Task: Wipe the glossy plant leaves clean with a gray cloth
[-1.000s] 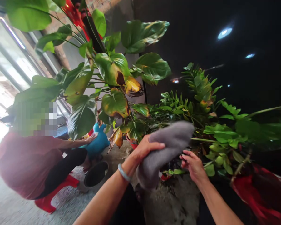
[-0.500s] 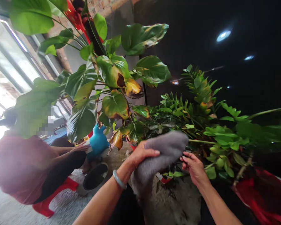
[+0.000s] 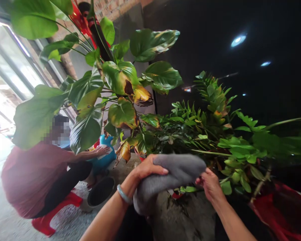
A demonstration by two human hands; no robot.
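Our left hand (image 3: 149, 167) is clamped on the grey fuzzy piece (image 3: 182, 169) above the floor (image 3: 175, 221); our right hand (image 3: 212, 185) curls at its far tip, whether gripping we cannot tell. Handling looks underway, not finished; what is left is unclear.

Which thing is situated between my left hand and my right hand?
In the head view, a gray fuzzy fabric piece lies there: the left hand grips it, and its rounded end reaches the right hand.
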